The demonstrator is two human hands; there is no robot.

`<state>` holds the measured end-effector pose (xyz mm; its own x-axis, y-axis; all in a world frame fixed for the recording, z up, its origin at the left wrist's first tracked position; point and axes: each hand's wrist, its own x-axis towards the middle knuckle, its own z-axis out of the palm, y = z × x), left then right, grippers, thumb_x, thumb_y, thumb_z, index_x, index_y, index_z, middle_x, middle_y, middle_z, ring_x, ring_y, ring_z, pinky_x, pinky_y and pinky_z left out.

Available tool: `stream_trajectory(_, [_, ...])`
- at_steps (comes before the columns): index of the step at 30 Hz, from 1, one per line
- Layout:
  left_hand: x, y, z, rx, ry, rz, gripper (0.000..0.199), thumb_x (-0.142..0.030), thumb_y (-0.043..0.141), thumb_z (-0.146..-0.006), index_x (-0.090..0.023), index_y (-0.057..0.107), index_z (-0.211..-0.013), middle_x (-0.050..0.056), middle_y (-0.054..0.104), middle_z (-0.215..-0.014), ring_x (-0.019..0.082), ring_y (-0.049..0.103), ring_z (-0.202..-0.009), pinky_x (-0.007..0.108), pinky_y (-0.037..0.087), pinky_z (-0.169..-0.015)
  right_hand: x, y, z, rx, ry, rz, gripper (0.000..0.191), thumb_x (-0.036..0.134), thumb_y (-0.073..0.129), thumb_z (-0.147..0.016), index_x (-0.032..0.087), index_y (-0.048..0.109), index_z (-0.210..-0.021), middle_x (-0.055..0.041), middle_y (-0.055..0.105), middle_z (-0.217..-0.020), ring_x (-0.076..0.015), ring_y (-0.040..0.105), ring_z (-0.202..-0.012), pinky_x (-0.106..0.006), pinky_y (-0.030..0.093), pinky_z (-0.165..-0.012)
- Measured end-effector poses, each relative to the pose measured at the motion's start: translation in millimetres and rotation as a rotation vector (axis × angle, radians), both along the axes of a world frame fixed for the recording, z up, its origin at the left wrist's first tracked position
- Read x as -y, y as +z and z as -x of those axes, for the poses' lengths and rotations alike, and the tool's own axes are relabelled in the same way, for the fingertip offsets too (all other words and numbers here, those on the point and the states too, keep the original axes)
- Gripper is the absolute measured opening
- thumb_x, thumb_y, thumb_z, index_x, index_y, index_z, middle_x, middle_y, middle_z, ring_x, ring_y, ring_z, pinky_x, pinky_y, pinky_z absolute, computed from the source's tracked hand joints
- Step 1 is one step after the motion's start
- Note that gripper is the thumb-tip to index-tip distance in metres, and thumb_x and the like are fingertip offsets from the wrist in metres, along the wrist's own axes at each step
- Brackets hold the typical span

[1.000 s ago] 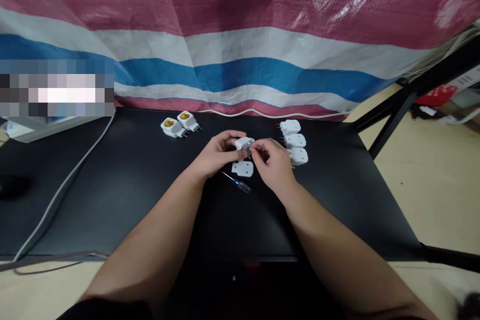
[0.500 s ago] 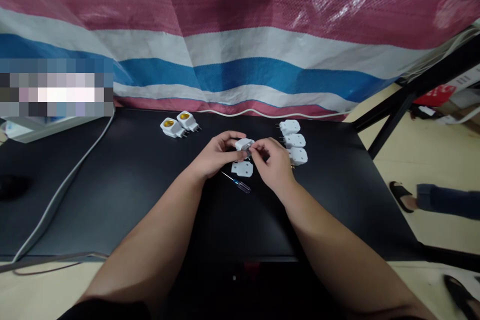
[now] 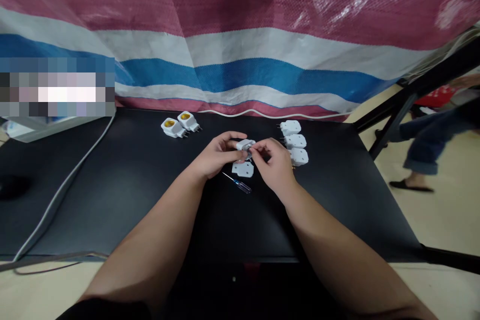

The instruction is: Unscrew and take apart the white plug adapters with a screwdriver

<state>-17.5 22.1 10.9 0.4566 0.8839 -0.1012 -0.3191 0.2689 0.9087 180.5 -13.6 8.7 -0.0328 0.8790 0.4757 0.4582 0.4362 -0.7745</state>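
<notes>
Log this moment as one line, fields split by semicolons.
left hand: holding white housing; right hand: touching white housing; screwdriver: lying on black table; white plate: beside screwdriver; three white plugs: right of housing

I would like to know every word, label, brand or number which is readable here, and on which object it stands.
No text can be read.
Red object, far right: pale marks, too blurred to read.
Pixelated area, left: nothing legible.
Held white piece and screwdriver: no lettering discernible at this size.
</notes>
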Motion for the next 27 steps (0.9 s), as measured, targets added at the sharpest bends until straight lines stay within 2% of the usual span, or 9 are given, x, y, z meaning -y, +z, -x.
stream_trajectory(8, [-1.0, -0.7, 1.9, 0.021, 0.014, 0.056, 0.054, -0.013, 0.095, -0.074, -0.016, 0.071, -0.122, 0.004, 0.082, -0.096, 0.014, 0.077, -0.080, 0.023, 0.062, -0.072, -0.2, 1.7, 0.4, -0.058, 0.019, 0.009, 0.010, 0.024, 0.069, -0.098, 0.024, 0.077, -0.092, -0.0023, 0.067, -0.087, -0.0187, 0.070, -0.078, -0.036, 0.062, -0.070])
stream_trajectory(15, [-0.6, 0.5, 2.0, 0.028, -0.058, 0.036, 0.048, -0.010, 0.094, -0.073, -0.014, 0.072, -0.115, 0.004, 0.081, -0.092, 0.013, 0.076, -0.076, 0.022, 0.060, -0.069, -0.3, -2.4, 2.9, -0.111, -0.004, 0.062, 0.006, 0.025, 0.071, -0.092, 0.024, 0.066, -0.090, -0.0005, 0.061, -0.084, -0.0168, 0.063, -0.076, -0.032, 0.058, -0.067])
stream_trajectory(19, [-1.3, 0.9, 2.7, 0.054, -0.045, 0.040, 0.047, -0.010, 0.094, -0.073, -0.016, 0.072, -0.115, 0.003, 0.081, -0.092, 0.012, 0.076, -0.075, 0.020, 0.060, -0.068, -0.3, -4.2, 4.3, -0.152, -0.013, 0.119, 0.016, 0.035, 0.074, -0.093, 0.025, 0.062, -0.098, -0.0026, 0.064, -0.093, -0.0188, 0.065, -0.083, -0.033, 0.059, -0.069])
stream_trajectory(22, [-2.9, 0.1, 4.2, 0.087, 0.012, 0.057, 0.049, -0.011, 0.095, -0.072, -0.017, 0.072, -0.115, 0.002, 0.081, -0.093, 0.012, 0.077, -0.077, 0.020, 0.062, -0.071, -0.7, -6.8, 5.3, -0.262, 0.024, 0.220, 0.026, 0.046, 0.075, -0.094, 0.026, 0.060, -0.104, -0.0049, 0.067, -0.101, -0.0211, 0.071, -0.088, -0.035, 0.062, -0.068])
stream_trajectory(24, [-4.3, -0.6, 5.3, 0.117, 0.054, 0.060, 0.049, -0.011, 0.095, -0.071, -0.018, 0.072, -0.114, 0.002, 0.082, -0.095, 0.012, 0.078, -0.080, 0.021, 0.063, -0.074, -1.2, -9.6, 5.8, -0.341, 0.070, 0.301, 0.033, 0.050, 0.077, -0.093, 0.027, 0.059, -0.108, -0.0047, 0.069, -0.105, -0.0206, 0.073, -0.084, -0.037, 0.065, -0.068])
stream_trajectory(27, [-6.0, -0.9, 6.5, 0.136, 0.098, 0.047, 0.050, -0.009, 0.095, -0.070, -0.019, 0.071, -0.113, 0.002, 0.082, -0.097, 0.011, 0.077, -0.080, 0.021, 0.064, -0.077, -1.7, -12.9, 6.8, -0.403, 0.140, 0.375, 0.041, 0.052, 0.081, -0.089, 0.028, 0.056, -0.111, 0.0002, 0.066, -0.097, -0.0174, 0.074, -0.069, -0.037, 0.066, -0.065])
